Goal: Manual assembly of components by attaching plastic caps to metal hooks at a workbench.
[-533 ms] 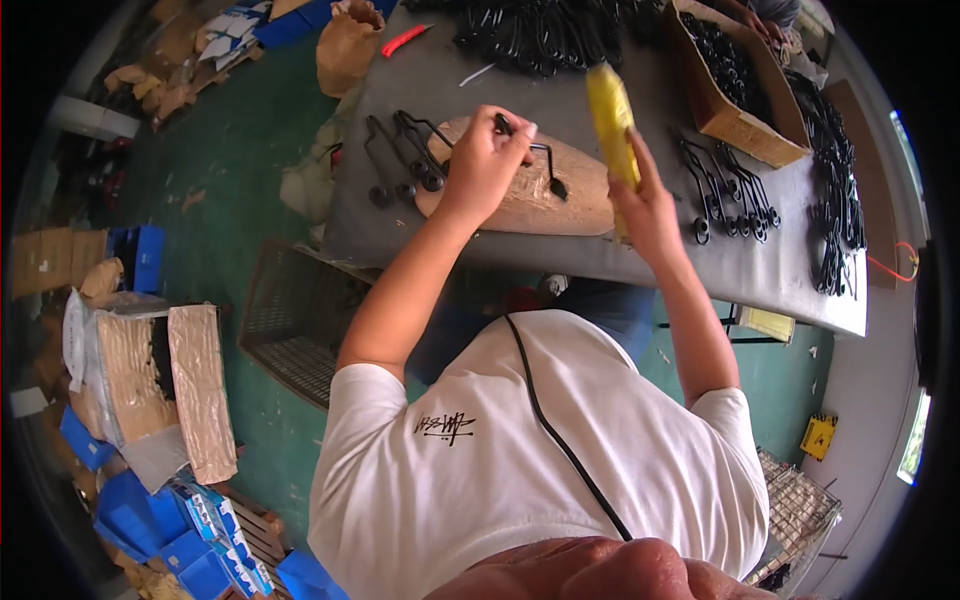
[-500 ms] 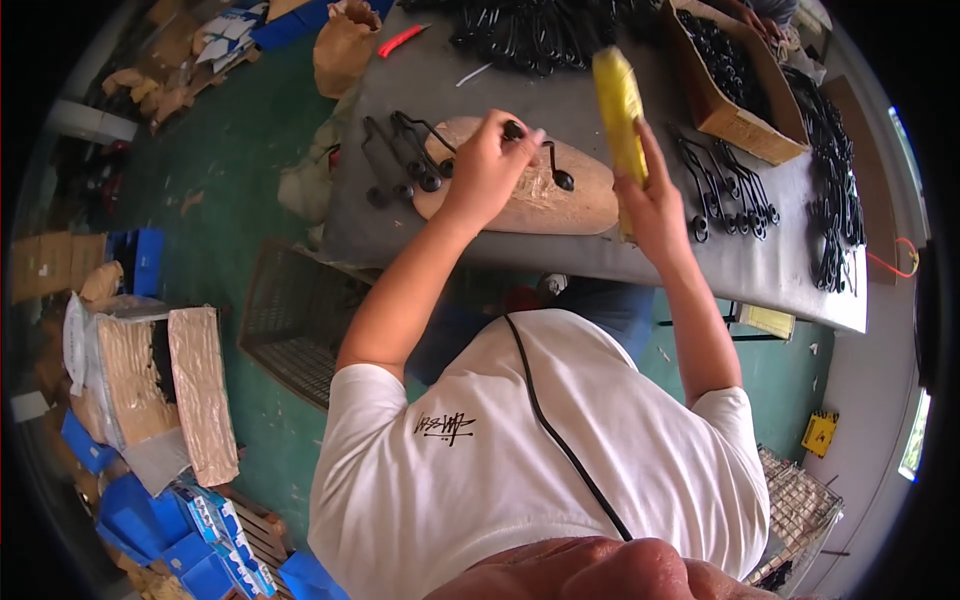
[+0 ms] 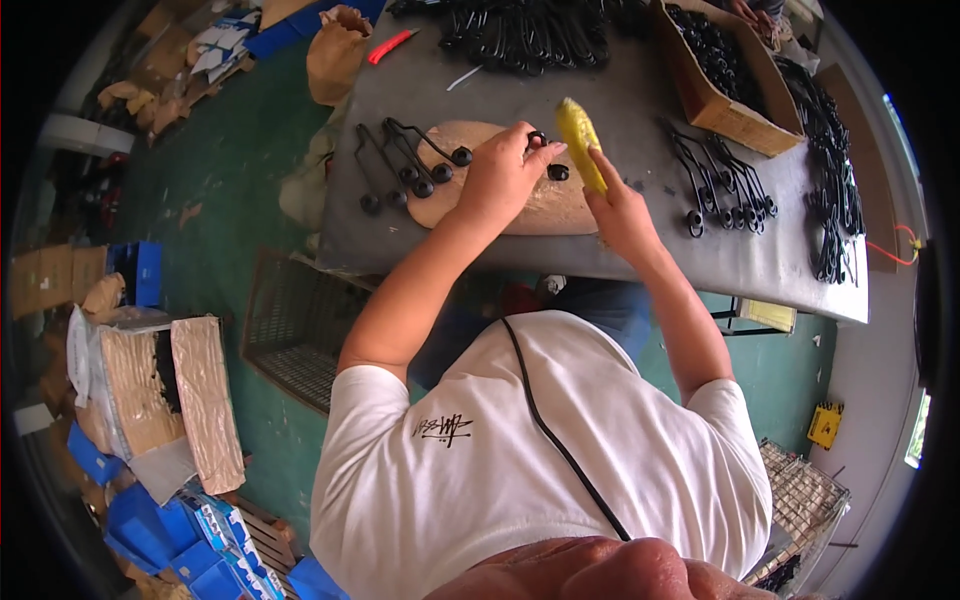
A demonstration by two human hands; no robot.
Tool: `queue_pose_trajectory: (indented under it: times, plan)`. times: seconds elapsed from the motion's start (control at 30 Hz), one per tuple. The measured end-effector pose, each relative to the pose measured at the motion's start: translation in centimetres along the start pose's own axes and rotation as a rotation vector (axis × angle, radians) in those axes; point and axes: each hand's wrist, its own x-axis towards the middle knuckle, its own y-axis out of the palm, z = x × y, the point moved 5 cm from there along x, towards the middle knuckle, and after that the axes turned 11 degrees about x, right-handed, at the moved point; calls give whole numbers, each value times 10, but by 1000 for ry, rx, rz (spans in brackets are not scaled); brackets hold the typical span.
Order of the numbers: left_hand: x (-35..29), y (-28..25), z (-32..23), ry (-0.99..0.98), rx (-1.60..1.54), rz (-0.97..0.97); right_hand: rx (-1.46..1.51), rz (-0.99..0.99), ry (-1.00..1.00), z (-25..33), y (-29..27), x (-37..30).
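Observation:
A brown, rounded board [image 3: 470,217] lies on the grey table in front of me. Above it my left hand [image 3: 502,178] is closed, with fingers and thumb pinching a black metal rod with a rounded end [image 3: 537,139]. A second dark round end [image 3: 558,172] shows just below those fingertips; whether it belongs to the same rod I cannot tell. My right hand [image 3: 618,208] grips a yellow-wrapped bar [image 3: 577,138], tilted with its top leaning left, close beside the left fingertips. Several black rods with round ends [image 3: 412,165] lie at the board's left edge, partly over it.
More such rods [image 3: 722,190] lie in a group at the right. Behind them stands an open cardboard box [image 3: 780,138] full of black parts. Black pieces [image 3: 525,35] heap at the far edge, near a red-handled tool [image 3: 390,46]. Another person's hand [image 3: 742,10] shows beyond the box.
My right hand has brought the yellow-wrapped bar left and lower, close to my left hand. The left hand has shifted slightly right and still pinches the rod.

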Motion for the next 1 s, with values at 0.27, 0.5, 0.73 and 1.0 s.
queue_pose_trajectory:
  times: [0.27, 0.5, 0.73, 1.0]
  plan:
    - [-5, -5, -8, 25, 90, -34, -1, -440, -567, 95, -34, -19]
    - [-10, 0, -21, 166, 189, -109, -157, 43, -143, -17, 30, 10]
    - [2, -4, -12, 112, 123, -106, -62, -258, -405, 59, -22, 3]
    - [20, -55, 75, -306, -395, -292, -423, -280, -269, -18, -31, 10]
